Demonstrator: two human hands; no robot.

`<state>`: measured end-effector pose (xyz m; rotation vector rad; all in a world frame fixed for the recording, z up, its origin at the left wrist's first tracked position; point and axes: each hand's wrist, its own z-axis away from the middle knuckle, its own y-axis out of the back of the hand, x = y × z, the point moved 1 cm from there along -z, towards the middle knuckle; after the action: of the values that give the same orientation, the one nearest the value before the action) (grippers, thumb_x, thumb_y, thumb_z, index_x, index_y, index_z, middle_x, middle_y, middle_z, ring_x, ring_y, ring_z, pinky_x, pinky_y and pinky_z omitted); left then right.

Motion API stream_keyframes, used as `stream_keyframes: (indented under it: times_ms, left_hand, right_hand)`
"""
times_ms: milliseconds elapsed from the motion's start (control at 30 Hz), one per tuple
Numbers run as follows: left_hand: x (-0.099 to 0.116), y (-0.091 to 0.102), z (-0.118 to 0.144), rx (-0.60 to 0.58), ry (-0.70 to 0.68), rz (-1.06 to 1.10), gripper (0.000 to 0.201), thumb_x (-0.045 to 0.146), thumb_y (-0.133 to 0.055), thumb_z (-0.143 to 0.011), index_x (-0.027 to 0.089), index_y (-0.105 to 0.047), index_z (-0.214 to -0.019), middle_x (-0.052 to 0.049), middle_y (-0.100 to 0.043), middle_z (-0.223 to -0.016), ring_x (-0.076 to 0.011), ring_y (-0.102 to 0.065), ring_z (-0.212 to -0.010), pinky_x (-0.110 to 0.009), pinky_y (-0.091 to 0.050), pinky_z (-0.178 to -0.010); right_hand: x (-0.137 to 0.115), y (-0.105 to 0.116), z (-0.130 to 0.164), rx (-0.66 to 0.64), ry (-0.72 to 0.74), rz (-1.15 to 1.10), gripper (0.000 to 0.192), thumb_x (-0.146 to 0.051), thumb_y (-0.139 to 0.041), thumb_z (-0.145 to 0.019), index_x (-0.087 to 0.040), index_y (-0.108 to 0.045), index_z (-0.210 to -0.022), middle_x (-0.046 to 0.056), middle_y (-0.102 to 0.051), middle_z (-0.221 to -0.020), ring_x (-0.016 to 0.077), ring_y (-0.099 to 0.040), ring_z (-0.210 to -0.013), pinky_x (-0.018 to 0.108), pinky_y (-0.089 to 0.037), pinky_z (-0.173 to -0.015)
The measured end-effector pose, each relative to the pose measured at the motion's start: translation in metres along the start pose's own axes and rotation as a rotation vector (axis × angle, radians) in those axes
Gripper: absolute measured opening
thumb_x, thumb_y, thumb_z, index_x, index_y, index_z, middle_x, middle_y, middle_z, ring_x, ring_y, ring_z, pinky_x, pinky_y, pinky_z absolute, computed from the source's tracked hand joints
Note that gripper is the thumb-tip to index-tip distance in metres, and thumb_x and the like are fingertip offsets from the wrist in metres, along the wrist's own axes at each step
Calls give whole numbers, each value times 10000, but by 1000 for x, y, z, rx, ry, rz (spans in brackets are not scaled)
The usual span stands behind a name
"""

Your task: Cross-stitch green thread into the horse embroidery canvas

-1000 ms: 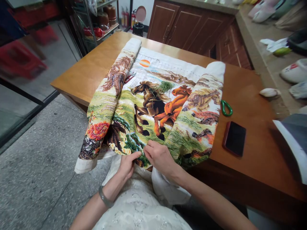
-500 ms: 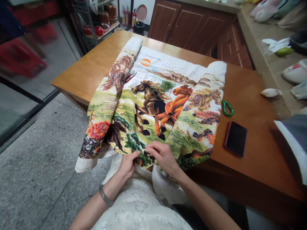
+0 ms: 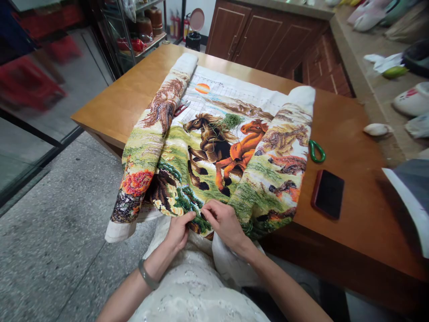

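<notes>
A large cross-stitch cloth (image 3: 181, 156) with running horses lies over the table, both sides rolled inward and its near edge hanging toward my lap. My left hand (image 3: 180, 229) is closed on that near edge, thumb on top and fingers underneath. Just to the right, my right hand (image 3: 224, 222) is pinched above the dark green stitching; whatever is between its fingertips is too small to make out. A tangle of green thread (image 3: 232, 120) rests on the horses. Small red-handled snips (image 3: 182, 108) lie beside the left roll.
On the wooden table (image 3: 355, 147), a green looped handle (image 3: 317, 152) shows beside the right roll, near a phone (image 3: 328, 193). A counter (image 3: 372, 94) with bags and bowls runs along the right. Shelves (image 3: 147, 44) stand at the back left.
My right hand has shifted very slightly left and up over the stitching, still pinched. The left hand keeps its hold on the cloth edge.
</notes>
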<state>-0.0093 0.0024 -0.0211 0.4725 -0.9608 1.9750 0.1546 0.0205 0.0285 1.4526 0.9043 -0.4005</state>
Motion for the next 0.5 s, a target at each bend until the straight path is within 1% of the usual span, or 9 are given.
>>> stream_keyframes:
  times_ms: [133,233,300,433,500]
  left_hand:
    - [0,0,1,2,9,11,246,333,-932,-571,303,-718,-687,-58,-785,-770,-400,-765,-1075,-533,-567,-1127]
    - [-1,1,0,-9,15,3,232,332,-928,-587,299,-716,-675,-70,-801,-794,-406,-768,-1071,-531,-565,-1115]
    - [-2,1,0,-14,4,3,247,335,-941,-594,296,-723,-702,-71,-815,-823,-408,-773,-1112,-536,-562,-1135]
    - [-3,1,-1,-11,-25,38,360,341,-997,-561,281,-778,-840,-70,-853,-897,-400,-783,-1196,-550,-560,-1187]
    - [-4,0,-2,-7,-20,55,414,327,-1008,-550,275,-803,-905,-78,-875,-953,-398,-792,-1201,-557,-564,-1196]
  right_hand:
    - [0,-8,4,25,64,132,292,-174,-555,-1129,-217,-659,-860,41,-712,-822,176,-660,-736,272,-468,-717]
    - [1,-13,5,32,76,194,330,-200,-557,-1150,-212,-681,-844,51,-713,-822,172,-651,-732,269,-454,-696]
    - [3,-11,3,22,60,128,314,-197,-582,-1143,-209,-709,-856,53,-727,-837,177,-669,-752,269,-474,-711]
    - [7,3,-3,-51,14,-119,230,-134,-646,-1094,-208,-768,-913,31,-740,-838,188,-698,-774,273,-525,-744]
    - [7,10,-7,-88,31,-132,229,-110,-638,-1095,-199,-786,-945,35,-737,-871,185,-699,-796,268,-525,-749]
